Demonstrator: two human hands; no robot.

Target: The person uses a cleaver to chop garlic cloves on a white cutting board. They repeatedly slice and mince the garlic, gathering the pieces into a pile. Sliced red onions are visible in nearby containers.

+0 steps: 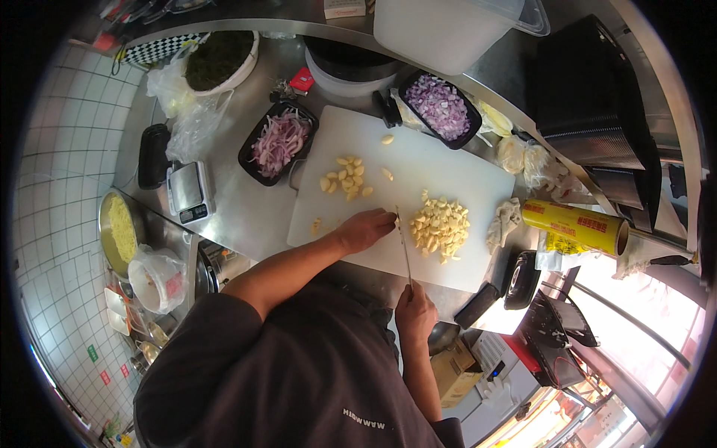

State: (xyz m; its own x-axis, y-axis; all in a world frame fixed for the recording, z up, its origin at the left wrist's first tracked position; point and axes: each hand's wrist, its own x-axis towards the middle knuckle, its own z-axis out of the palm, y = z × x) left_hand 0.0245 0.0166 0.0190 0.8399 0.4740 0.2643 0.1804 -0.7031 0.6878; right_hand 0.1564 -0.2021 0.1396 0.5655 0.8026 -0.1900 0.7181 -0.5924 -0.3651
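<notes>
My right hand (415, 313) is wrapped around the handle of a kitchen knife (404, 246). The blade points away from me, edge-on to the view, over a white cutting board (358, 130). Close to the blade's left side, the bent fingers of my left hand (367, 229) pinch a garlic clove, mostly hidden by the fingertips. Right of the knife lies a heap of cut garlic pieces (441, 228). Whole peeled garlic cloves (348, 176) are grouped beyond my left hand, with a few strays apart from them. Small garlic bits (316, 225) lie near the board's left edge.
Black trays of sliced red onion (278, 144) and diced red onion (440, 109) flank the board's far side. A cloth (504, 224) touches its right edge, beside a yellow film roll (577, 227). A digital scale (190, 191) stands left. A shelf edge (336, 31) overhangs the back.
</notes>
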